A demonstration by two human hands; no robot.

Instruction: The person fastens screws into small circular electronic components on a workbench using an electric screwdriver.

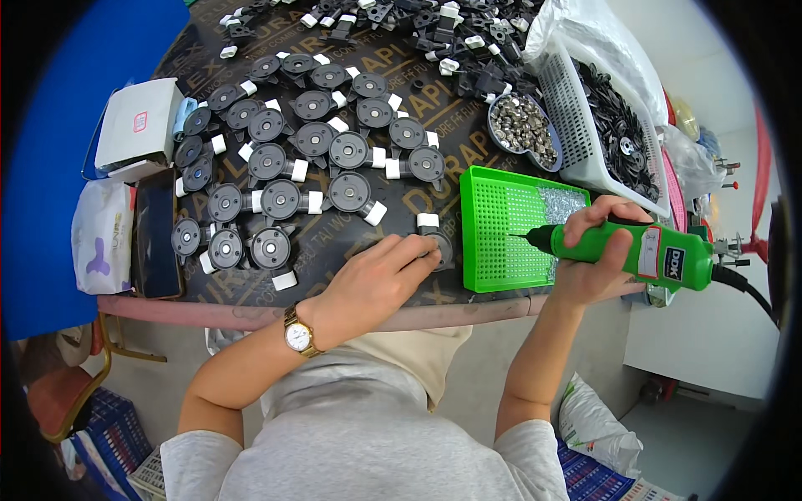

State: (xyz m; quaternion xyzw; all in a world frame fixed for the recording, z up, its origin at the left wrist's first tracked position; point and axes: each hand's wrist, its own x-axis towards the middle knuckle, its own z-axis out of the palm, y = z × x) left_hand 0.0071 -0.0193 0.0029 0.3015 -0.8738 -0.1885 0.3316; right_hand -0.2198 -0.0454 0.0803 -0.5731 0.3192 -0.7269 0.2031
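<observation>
One green power screwdriver (633, 259) sat gripped in the right hand (591, 259) in the head view, its dark tip pointing left over a green tray (474, 230) with small silvery screws (564, 204) inside. The left hand (380, 280), fingers bent, touched a round black part (444, 250) on the dark table (418, 196), just left of the tray; whether it pinched the part I couldn't tell. Similar parts (279, 199) lay farther left.
</observation>
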